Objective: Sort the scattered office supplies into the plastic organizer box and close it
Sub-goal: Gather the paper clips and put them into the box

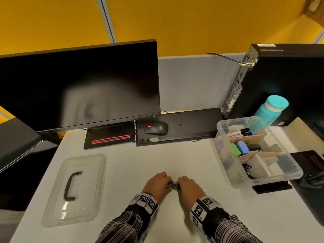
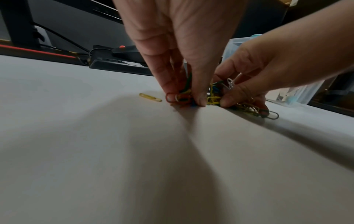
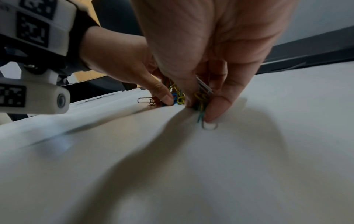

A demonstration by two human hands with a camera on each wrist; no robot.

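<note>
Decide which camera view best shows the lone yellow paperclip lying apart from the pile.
The left wrist view: the yellow paperclip lies plainly apart on the desk. The head view shows only the pile between the hands; the right wrist view doesn't show it.

Plaid sleeves (image 1: pixel 122 225) — white wristbands (image 1: pixel 146 201) bearing black-and-white square markers.

Lid (image 1: pixel 73 190) left, organizer box (image 1: pixel 226 155) right.
</note>
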